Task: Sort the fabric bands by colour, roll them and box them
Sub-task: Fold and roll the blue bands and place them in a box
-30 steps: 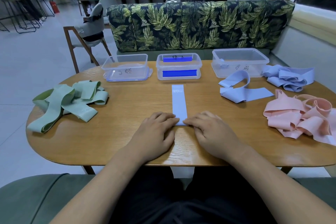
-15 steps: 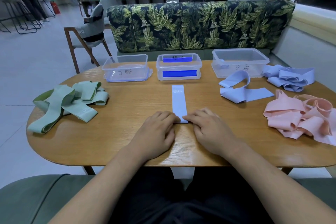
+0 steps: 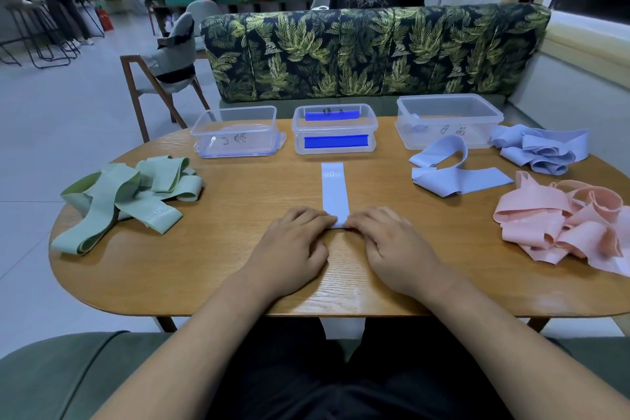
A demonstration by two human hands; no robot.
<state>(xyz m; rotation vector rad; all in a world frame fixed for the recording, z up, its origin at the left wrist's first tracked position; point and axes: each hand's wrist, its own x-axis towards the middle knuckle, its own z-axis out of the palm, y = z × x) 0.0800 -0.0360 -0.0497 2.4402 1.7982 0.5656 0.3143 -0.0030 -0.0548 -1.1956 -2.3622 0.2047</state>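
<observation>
Cannot see near end of pale blue band, tucked under left hand and right hand. Cannot read handwriting on right clear box. Cannot follow pink band pile past right edge.

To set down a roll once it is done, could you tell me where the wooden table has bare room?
Bare wood lies between the green fabric band pile and the flat pale blue fabric band, and between that band and the looped pale blue band. The right end is crowded with the pink band heap and blue band heap.
</observation>
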